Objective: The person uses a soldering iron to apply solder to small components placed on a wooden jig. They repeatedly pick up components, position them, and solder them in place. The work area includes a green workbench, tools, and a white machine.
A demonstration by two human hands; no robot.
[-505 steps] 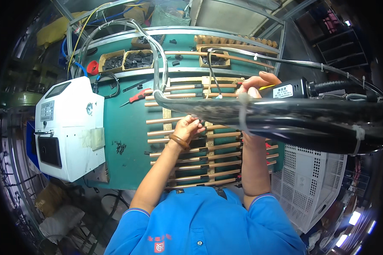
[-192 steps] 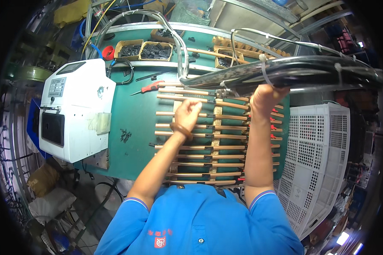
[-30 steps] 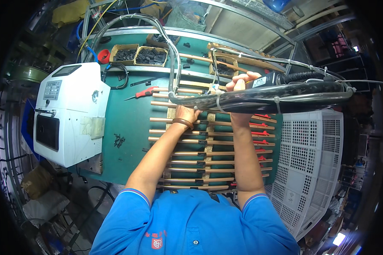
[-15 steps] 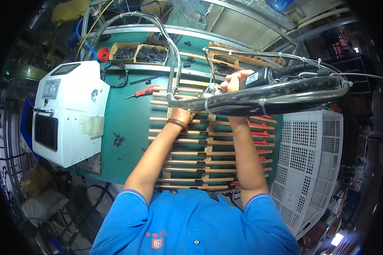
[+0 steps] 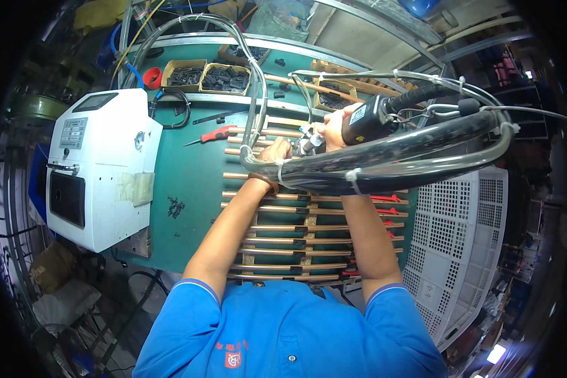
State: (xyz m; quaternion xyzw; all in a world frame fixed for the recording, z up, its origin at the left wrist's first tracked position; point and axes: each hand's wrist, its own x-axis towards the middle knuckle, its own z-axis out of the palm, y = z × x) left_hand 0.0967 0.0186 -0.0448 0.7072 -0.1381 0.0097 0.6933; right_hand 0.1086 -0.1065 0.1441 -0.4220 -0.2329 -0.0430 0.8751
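My right grip (image 5: pixel 335 131) is hugging the black tool (image 5: pixel 370 123), maybe steadying it; my left grip (image 5: pixel 276 150), I can't tell.

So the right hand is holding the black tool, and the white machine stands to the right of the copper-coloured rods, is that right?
Not quite: the head view shows the white machine to the left of the copper-coloured rods. The right hand is holding the black tool.

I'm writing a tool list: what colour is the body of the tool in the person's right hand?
The tool is mostly black, best seen in the head view.
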